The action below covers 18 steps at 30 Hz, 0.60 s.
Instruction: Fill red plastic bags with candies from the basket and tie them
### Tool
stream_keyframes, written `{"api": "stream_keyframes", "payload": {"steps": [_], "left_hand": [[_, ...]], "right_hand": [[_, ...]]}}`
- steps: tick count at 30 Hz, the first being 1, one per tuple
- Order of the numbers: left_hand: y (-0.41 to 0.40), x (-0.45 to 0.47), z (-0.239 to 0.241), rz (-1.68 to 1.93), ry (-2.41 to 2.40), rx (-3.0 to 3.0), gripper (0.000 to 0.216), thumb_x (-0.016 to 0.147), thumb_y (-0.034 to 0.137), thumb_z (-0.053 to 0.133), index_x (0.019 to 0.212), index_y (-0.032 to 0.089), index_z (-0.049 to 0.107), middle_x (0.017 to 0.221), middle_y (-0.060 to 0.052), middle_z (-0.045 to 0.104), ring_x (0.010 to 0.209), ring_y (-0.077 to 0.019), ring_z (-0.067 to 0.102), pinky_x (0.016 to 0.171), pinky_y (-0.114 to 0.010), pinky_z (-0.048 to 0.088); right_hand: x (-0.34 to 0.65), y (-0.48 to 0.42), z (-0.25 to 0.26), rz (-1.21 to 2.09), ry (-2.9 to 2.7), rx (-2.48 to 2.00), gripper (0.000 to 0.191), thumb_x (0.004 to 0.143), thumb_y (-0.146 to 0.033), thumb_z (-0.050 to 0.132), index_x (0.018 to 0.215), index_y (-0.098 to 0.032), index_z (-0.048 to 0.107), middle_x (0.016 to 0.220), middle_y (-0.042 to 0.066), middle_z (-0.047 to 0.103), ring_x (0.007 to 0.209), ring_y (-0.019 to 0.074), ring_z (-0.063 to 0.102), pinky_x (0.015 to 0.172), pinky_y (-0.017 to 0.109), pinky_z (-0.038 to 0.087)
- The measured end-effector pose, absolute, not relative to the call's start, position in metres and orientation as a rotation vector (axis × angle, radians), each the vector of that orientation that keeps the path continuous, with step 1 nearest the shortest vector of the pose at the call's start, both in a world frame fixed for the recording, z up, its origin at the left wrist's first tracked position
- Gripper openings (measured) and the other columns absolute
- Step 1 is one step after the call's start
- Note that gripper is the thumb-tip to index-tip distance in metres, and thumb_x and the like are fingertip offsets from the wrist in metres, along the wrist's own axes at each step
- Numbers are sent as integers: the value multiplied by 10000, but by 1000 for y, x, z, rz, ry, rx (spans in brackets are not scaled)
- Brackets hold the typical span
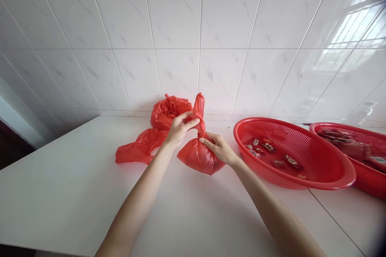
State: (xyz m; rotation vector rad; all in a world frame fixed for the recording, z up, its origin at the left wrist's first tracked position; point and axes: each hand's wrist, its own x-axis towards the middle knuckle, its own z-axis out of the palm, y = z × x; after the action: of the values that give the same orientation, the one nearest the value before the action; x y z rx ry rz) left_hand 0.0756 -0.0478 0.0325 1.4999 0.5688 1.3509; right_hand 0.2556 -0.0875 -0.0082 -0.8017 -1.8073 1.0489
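Note:
A filled red plastic bag (201, 160) is in front of me at the middle of the white table, its neck twisted and standing upright. My left hand (181, 126) pinches the twisted upper part of the bag between thumb and fingers. Lower down, my right hand (219, 147) grips the bag's neck just above its bulging body. What is inside the bag cannot be made out through the plastic. Just behind my left hand sits a crumpled heap of red plastic bags (169, 108), and a loose, flat red bag (135, 148) lies to its left.
To the right stands a red plastic basket (328, 176) with several small wrapped packets (291, 161) on its bottom. A second red basket (370, 180) beyond it holds more packets (346, 140). A tiled wall (223, 76) borders the white table (75, 192) at the back.

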Motion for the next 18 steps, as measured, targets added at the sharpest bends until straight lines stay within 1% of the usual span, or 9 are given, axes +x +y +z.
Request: {"api": "stream_keyframes", "payload": {"steps": [2,4,6,8,11,13,14,16,18], "left_hand": [[-47,72,34,1268,625,1460,433,791,370,757,1183,240,629,1043,-39,662,928,-169,629,889,-362,503],[-49,68,35,1118,722,1533,491,794,412,748,1236,255,604,1077,-44,669,966,-184,638,899,-368,500],[-53,65,34,907,770,1725,356,802,444,728,1074,219,683,1016,-46,692,977,-202,639,885,-344,489],[-58,65,32,759,781,1931,284,827,475,686,845,193,705,886,-36,699,890,-198,637,800,-312,479],[-65,63,27,790,949,2119,462,856,545,618,582,179,548,615,3,569,589,-139,526,573,-284,382],[-65,53,29,871,1092,2143,543,866,586,583,537,184,424,530,22,465,488,-110,438,505,-277,309],[-64,44,33,915,1150,2132,549,871,601,566,547,187,407,516,26,452,472,-108,435,497,-273,306],[-58,16,48,1022,1250,2089,519,891,616,528,606,187,462,526,16,509,489,-124,506,514,-266,363],[-46,-22,67,1215,1408,2033,465,900,608,515,738,173,550,592,5,588,542,-147,587,546,-259,426]], "right_hand": [[258,-88,-6,1110,-1769,-782,370,931,-522,545,804,-176,510,727,-26,467,654,106,423,615,247,366],[262,-89,-4,1129,-1737,-785,371,921,-529,558,811,-176,520,728,-27,474,653,105,430,613,246,368],[264,-90,-3,1106,-1768,-802,377,913,-531,569,801,-172,538,716,-28,474,653,105,423,612,248,363],[264,-90,-4,1080,-1845,-829,392,912,-543,563,817,-164,580,716,-24,494,660,111,424,617,257,369],[265,-90,-5,1036,-1937,-913,417,894,-565,576,878,-154,641,757,-8,570,692,131,484,646,278,415],[267,-89,-3,1000,-1953,-942,410,872,-550,618,998,-164,672,877,20,650,780,165,569,714,307,471],[269,-89,-1,981,-1949,-939,419,866,-534,636,1083,-177,671,972,38,677,855,187,606,772,328,494],[275,-89,6,937,-1915,-938,453,864,-510,650,1201,-206,646,1141,71,680,1008,224,635,884,373,510],[281,-92,16,885,-1877,-978,431,867,-504,648,1190,-220,657,1202,89,672,1088,244,635,940,403,508]]}}
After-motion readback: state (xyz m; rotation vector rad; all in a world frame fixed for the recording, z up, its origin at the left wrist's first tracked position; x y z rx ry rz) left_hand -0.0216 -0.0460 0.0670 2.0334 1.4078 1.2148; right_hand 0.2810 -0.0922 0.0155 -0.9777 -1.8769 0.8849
